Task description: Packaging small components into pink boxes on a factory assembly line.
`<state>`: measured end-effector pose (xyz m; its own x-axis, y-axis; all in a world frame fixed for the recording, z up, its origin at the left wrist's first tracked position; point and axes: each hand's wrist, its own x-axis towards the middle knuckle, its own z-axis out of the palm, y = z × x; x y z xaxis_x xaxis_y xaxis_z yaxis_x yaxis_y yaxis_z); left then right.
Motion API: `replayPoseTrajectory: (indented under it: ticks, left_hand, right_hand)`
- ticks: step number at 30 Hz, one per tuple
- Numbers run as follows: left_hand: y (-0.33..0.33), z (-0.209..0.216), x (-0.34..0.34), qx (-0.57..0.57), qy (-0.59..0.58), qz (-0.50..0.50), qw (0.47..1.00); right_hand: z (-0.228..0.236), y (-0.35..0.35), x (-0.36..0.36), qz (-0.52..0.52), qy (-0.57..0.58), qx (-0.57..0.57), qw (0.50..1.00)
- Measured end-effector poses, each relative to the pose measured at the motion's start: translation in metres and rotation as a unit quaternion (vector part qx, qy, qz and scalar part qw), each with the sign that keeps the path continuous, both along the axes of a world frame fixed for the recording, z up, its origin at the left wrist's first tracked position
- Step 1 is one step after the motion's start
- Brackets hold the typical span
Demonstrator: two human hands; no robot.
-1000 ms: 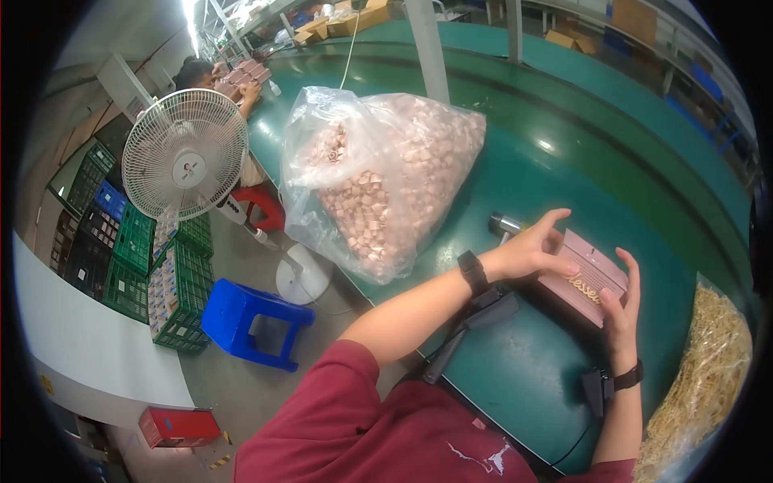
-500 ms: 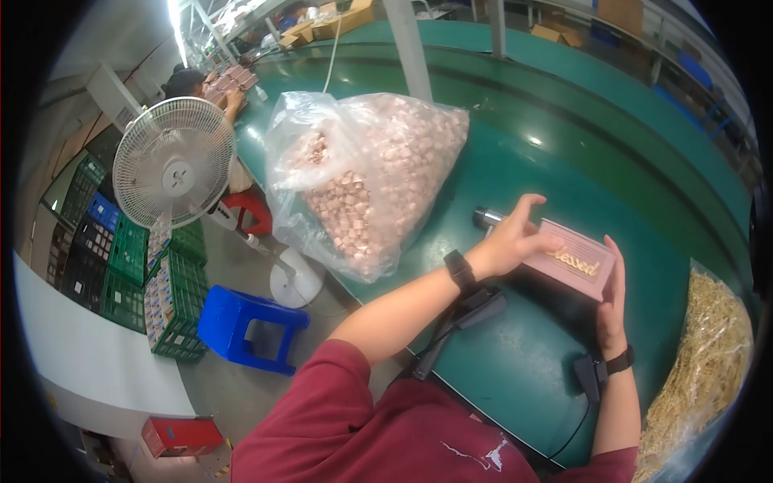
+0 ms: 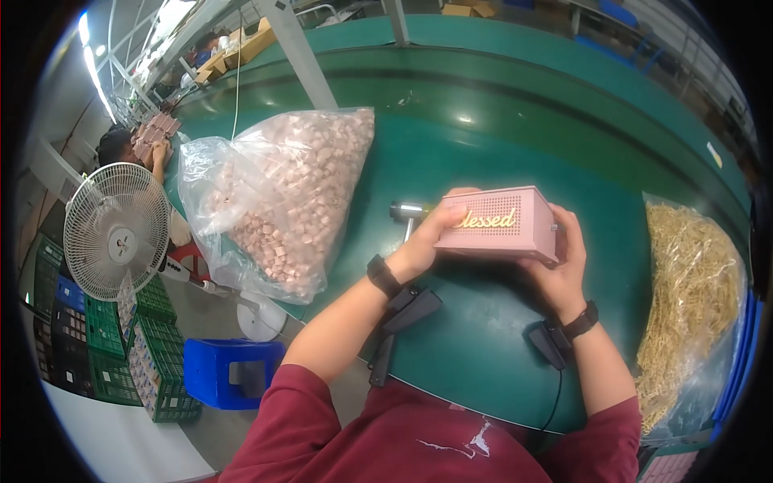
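A pink box (image 3: 525,211) with a perforated front panel and gold script lettering is held up between my two hands, above the green table (image 3: 475,322). My left hand (image 3: 427,241) grips its left end, thumb on the front beside the lettering. My right hand (image 3: 564,270) wraps round the right end and underside; a small metal pin sticks out of that end. Just left of the box lies a tool with a dark cylindrical end (image 3: 400,211), partly hidden by my left hand. Both wrists wear black bands with dark devices (image 3: 412,309) attached.
A clear bag of small pink blocks (image 3: 314,177) rests on the table at left. At right is a bag of gold-coloured pieces (image 3: 688,282). A white fan (image 3: 121,233), blue stool (image 3: 229,374) and green crates (image 3: 165,362) stand left. Another person (image 3: 117,147) works at far left.
The box has been tilted up so its lettered front faces me more upright. My left thumb has shifted to the front's left end. The whole view has swung to the right.
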<state>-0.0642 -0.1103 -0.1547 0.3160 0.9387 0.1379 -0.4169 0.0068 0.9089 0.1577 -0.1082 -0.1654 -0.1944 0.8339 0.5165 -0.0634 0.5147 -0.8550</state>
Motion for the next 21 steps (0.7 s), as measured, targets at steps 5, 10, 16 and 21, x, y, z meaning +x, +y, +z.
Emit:
replayPoseTrajectory:
  ticks: [5, 10, 16, 21]
  left_hand:
    - [-0.0053, 0.0037, 0.0006, -0.098, 0.028, 0.004, 0.995]
    - [-0.001, 0.0049, -0.0061, -0.115, 0.085, -0.06, 0.988]
    - [-0.0032, 0.0057, -0.003, -0.16, 0.052, -0.031, 0.985]
    - [-0.008, 0.0105, -0.0046, -0.12, 0.068, -0.011, 0.99]
  right_hand:
    - [-0.0036, 0.0008, 0.0029, -0.021, -0.018, 0.048, 0.998]
    - [-0.0045, 0.0017, 0.0045, -0.019, -0.006, -0.009, 1.0]
    - [-0.0076, 0.0024, 0.002, -0.038, -0.009, 0.029, 0.999]
    - [-0.0045, -0.0019, 0.0005, -0.069, -0.026, 0.055, 0.996]
